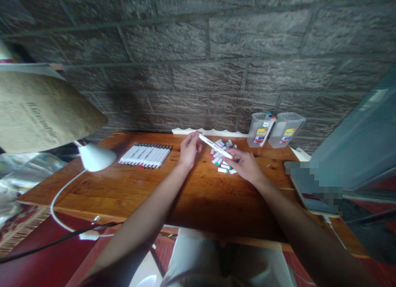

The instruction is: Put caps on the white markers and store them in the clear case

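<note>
Both my hands hold one white marker (214, 145) above the wooden table (130, 188). My left hand (189, 148) pinches its far upper end; my right hand (244, 163) grips its lower end with closed fingers. Under and beside my right hand lies a loose pile of white markers (223, 155) with coloured caps. A neat row of several white markers (145, 155) lies side by side to the left of my left hand.
Two clear plastic boxes (275, 130) stand at the back right against the brick wall, one with a marker in it. A white desk lamp (95, 157) with its cord sits at the left. A blurred flat object (312, 188) lies at the right table edge.
</note>
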`<state>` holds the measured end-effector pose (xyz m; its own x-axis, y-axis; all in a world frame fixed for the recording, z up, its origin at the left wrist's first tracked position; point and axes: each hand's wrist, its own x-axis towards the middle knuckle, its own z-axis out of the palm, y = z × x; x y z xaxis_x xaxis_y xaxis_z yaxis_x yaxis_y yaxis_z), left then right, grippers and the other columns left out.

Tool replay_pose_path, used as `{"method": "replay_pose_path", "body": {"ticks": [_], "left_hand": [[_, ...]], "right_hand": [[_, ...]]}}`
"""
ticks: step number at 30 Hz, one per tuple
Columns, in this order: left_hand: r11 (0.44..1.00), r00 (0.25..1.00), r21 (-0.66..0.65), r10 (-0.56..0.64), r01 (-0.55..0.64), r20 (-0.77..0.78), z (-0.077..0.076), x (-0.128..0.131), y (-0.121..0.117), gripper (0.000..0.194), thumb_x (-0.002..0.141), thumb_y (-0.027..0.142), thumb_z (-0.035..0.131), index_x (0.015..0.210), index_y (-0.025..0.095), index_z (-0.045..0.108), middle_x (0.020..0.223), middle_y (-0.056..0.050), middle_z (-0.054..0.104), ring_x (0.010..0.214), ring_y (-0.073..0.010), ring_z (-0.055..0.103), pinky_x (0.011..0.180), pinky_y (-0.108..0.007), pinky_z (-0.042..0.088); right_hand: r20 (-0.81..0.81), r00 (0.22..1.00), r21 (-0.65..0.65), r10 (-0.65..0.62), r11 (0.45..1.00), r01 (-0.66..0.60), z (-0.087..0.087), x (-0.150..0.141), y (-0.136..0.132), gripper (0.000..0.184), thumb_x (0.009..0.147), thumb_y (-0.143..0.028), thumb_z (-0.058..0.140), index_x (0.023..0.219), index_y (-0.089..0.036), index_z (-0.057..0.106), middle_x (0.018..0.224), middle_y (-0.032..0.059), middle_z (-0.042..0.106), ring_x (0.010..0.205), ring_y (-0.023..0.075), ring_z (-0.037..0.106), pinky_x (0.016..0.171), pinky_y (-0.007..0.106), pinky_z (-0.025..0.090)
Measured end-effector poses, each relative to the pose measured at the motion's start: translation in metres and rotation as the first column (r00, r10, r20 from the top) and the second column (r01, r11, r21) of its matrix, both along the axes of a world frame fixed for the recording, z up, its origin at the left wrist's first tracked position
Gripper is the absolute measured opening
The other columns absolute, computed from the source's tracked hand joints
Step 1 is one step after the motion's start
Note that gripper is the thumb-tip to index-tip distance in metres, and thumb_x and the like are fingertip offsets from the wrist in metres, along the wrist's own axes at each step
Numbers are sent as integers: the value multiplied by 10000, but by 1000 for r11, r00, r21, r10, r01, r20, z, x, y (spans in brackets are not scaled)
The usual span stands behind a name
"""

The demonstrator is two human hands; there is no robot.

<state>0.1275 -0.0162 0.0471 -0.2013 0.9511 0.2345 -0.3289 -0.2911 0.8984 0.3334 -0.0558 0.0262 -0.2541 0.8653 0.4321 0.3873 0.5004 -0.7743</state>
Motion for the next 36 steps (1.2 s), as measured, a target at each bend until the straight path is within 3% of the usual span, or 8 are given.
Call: {"method": "replay_pose_path", "body": {"ticks": [12,16,19,21,24,28,32,36], "left_hand": [[996,1000,83,-31,31,3,1,1,-2,360,752,509,724,879,177,670,542,63,447,417,-40,386,409,-195,266],[996,998,59,-62,61,8,4,0,-3,365,753,520,718,867,178,656,544,63,464,417,-40,395,412,-195,274],[994,996,62,-91,89,25,7,-1,-5,348,752,504,722,837,177,640,578,52,528,413,-34,406,409,-188,282],[985,987,69,-158,157,8,8,-1,-8,346,732,483,746,835,169,644,664,23,620,430,-33,447,419,-183,319],[942,937,25,-331,335,-113,8,4,-17,365,689,431,794,879,144,672,742,-29,702,473,-61,534,468,-196,413],[810,762,-96,-579,579,-291,1,22,-34,382,647,355,838,884,103,675,738,-54,725,540,-107,620,542,-232,502],[692,612,-162,-706,704,-357,-11,39,-46,391,636,343,846,856,81,658,792,-63,728,571,-109,640,571,-248,539],[675,579,-185,-719,714,-385,-16,43,-48,402,639,369,840,847,89,641,749,-37,705,520,-92,618,523,-229,526]], "right_hand": [[14,1000,6,24,1000,-24,-1,0,0,294,838,-393,645,1060,-210,707,880,17,744,627,133,608,580,237,461],[-11,1000,-4,6,1000,-6,-2,-1,0,291,824,-407,663,1039,-219,717,854,9,732,623,126,588,574,237,451],[-191,982,-118,13,992,-36,5,0,1,330,770,-442,718,1009,-215,718,813,6,713,561,103,537,513,228,420],[-401,916,-196,-24,979,-60,14,4,3,353,743,-472,740,980,-213,708,764,-5,683,476,68,439,432,212,342],[-663,737,-243,-135,969,-41,30,12,5,359,683,-501,785,851,-205,671,674,-30,600,431,39,306,379,203,240],[-801,579,-271,-155,955,-119,39,20,8,412,627,-539,815,741,-198,615,600,-64,486,436,30,258,364,187,202],[-821,554,-271,-136,948,-169,35,16,8,419,611,-520,832,656,-180,590,578,-64,501,424,22,283,362,184,200],[-800,566,-300,-198,949,-92,36,14,6,378,631,-512,815,735,-182,663,632,-28,605,425,40,367,355,198,221]]}}
